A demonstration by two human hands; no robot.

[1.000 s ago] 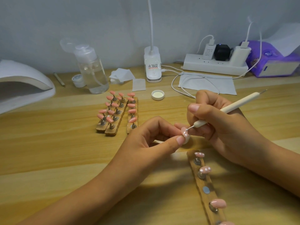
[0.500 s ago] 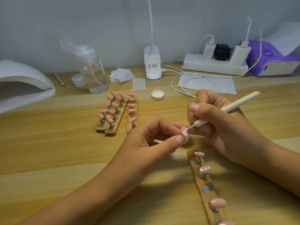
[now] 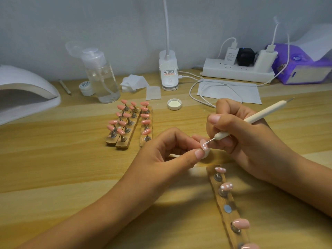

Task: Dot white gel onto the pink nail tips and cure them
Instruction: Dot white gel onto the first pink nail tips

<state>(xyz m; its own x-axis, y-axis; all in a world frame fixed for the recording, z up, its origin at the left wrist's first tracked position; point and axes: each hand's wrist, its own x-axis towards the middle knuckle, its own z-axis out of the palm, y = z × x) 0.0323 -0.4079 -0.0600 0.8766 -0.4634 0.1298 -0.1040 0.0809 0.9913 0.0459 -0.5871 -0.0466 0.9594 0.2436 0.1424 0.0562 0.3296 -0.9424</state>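
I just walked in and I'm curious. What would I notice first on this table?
Right in the middle, the left hand pinches a pink nail tip while the right hand holds a white pen, its thin metal point at the tip's white dots. Behind the hands, rows of plain pink tips stand on wooden strips. A big white lamp sits at the far left.
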